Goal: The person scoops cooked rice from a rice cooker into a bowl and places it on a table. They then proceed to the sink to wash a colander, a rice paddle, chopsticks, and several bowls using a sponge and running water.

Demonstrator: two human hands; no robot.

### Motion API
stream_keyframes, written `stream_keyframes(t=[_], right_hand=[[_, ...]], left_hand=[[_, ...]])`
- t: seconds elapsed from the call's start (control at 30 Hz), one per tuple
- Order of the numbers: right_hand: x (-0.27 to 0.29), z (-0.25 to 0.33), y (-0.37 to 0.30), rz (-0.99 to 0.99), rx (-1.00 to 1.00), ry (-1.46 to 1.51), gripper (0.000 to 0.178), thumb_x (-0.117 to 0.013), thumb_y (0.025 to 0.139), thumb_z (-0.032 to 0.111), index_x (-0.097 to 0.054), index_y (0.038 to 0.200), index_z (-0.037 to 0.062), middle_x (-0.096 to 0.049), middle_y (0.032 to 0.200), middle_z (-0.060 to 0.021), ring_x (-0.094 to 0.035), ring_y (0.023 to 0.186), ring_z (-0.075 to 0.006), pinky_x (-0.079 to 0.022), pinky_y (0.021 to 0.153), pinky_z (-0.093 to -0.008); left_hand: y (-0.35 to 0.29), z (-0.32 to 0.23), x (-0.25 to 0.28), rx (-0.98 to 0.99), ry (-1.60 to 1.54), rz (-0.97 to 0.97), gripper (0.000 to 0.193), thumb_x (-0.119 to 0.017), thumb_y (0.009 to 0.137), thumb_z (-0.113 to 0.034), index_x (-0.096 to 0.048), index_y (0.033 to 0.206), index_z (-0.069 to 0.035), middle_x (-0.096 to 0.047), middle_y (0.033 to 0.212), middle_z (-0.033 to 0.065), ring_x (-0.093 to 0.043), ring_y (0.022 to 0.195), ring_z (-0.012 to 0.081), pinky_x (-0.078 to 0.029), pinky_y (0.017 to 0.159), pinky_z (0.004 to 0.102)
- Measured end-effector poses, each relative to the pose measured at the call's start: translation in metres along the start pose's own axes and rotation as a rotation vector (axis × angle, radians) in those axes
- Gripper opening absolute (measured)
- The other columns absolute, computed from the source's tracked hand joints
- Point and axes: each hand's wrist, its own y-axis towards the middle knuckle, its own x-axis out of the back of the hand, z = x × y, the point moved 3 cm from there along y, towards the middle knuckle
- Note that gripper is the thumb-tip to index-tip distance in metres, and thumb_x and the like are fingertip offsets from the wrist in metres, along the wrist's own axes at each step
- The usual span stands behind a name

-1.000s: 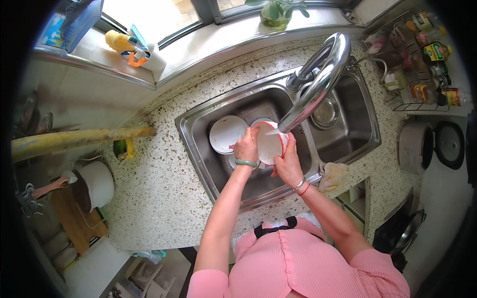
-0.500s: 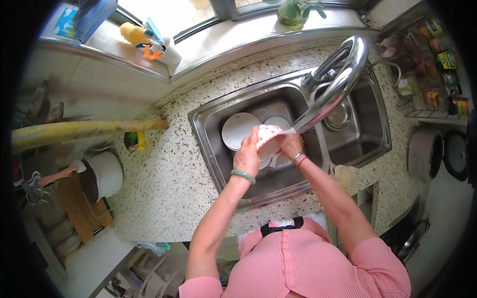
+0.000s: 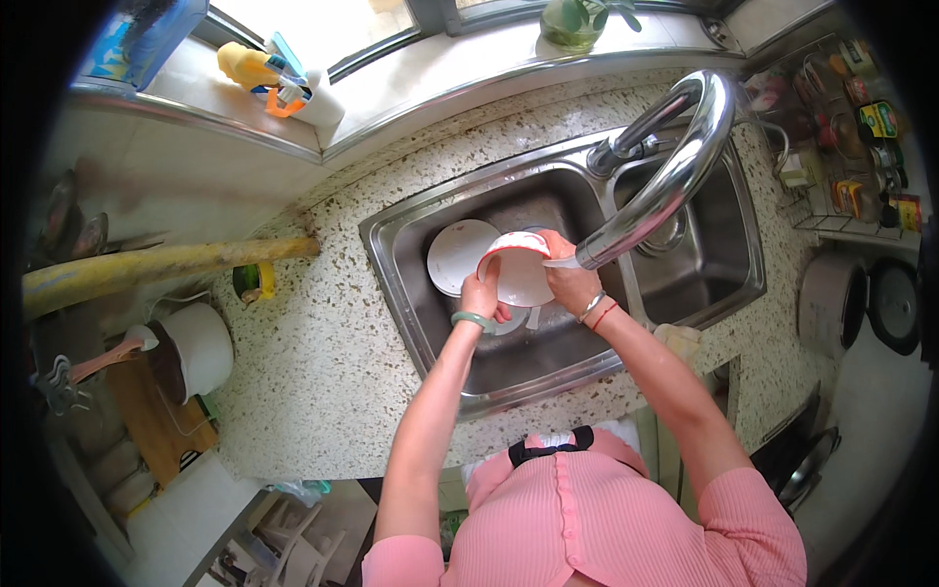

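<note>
A white bowl with a red rim [image 3: 525, 281] is held over the sink's larger left basin, tilted so its inside shows. My left hand [image 3: 480, 296] grips its left side, thumb at the rim, with a green bangle at the wrist. On the opposite side, my right hand [image 3: 573, 286] is closed on the bowl's edge. Water runs from the tip of the chrome faucet [image 3: 665, 196] onto the bowl by my right fingers. Below and to the left, a white plate [image 3: 458, 252] lies in the basin. Other dishes under the bowl are partly hidden.
The smaller right basin [image 3: 719, 259] holds a round metal strainer. A pale cloth [image 3: 679, 339] hangs at the sink's front edge. A yellow pole [image 3: 166, 264] juts in from the left above the speckled counter [image 3: 293, 362]. A white pot [image 3: 201, 347] stands at left.
The bowl has turned from its red-patterned outer side to show its white inside. My right hand has come up along its right edge; my left has shifted slightly lower.
</note>
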Motion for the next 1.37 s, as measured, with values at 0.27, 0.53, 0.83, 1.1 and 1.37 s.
stream_keyframes(t=[0.27, 0.53, 0.83, 1.1, 1.37], right_hand=[[0.002, 0.010, -0.038, -0.074, -0.293, -0.008, 0.047, -0.043, 0.083, -0.001, -0.041, 0.129, 0.0041, -0.060, 0.107, -0.0245, -0.064, 0.080, -0.0410, -0.053, 0.067, -0.0464], [0.030, 0.045, -0.054, 0.196, -0.649, 0.288, 0.066, -0.048, 0.077, 0.002, -0.025, 0.139, 0.0033, -0.051, 0.120, -0.0262, -0.065, 0.069, -0.0358, -0.055, 0.041, -0.0375], [0.011, 0.009, -0.069, -0.169, -0.307, 0.124, 0.067, -0.049, 0.077, 0.003, -0.025, 0.139, 0.0009, -0.050, 0.122, -0.0257, -0.065, 0.078, -0.0319, -0.053, 0.042, -0.0352], [0.017, 0.039, -0.071, 0.002, -0.664, 0.526, 0.072, -0.046, 0.075, -0.006, -0.018, 0.141, 0.0011, -0.038, 0.129, -0.0246, -0.064, 0.082, -0.0351, -0.058, 0.041, -0.0364], [0.008, 0.032, -0.079, -0.016, -0.820, 0.898, 0.075, -0.046, 0.078, -0.002, -0.014, 0.144, 0.0134, -0.050, 0.112, -0.0195, -0.056, 0.049, -0.0191, -0.055, 0.037, -0.0347]], left_hand=[[-0.005, 0.044, -0.048, 0.132, -0.445, 0.116, 0.026, -0.059, 0.092, -0.035, -0.058, 0.093, -0.009, -0.056, 0.061, 0.0026, -0.045, 0.039, 0.0103, -0.031, 0.035, 0.0248], [-0.009, -0.021, -0.023, -0.455, 0.807, -0.366, 0.035, -0.056, 0.092, -0.038, -0.059, 0.104, -0.005, -0.067, 0.084, 0.0234, -0.067, 0.080, 0.0395, -0.050, 0.066, 0.0484], [-0.009, 0.048, -0.066, -0.237, -0.250, -0.036, 0.029, -0.058, 0.091, -0.011, -0.052, 0.118, -0.007, -0.061, 0.078, 0.0047, -0.059, 0.062, 0.0136, -0.039, 0.038, 0.0247], [0.005, 0.008, -0.035, -0.616, 0.480, -0.320, 0.030, -0.063, 0.089, -0.019, -0.056, 0.116, -0.008, -0.067, 0.078, 0.0175, -0.065, 0.062, 0.0331, -0.049, 0.053, 0.0437], [-0.003, 0.008, -0.019, -0.554, 0.641, -0.423, 0.042, -0.058, 0.093, -0.038, -0.057, 0.124, -0.010, -0.066, 0.076, 0.0226, -0.063, 0.074, 0.0460, -0.049, 0.064, 0.0533]])
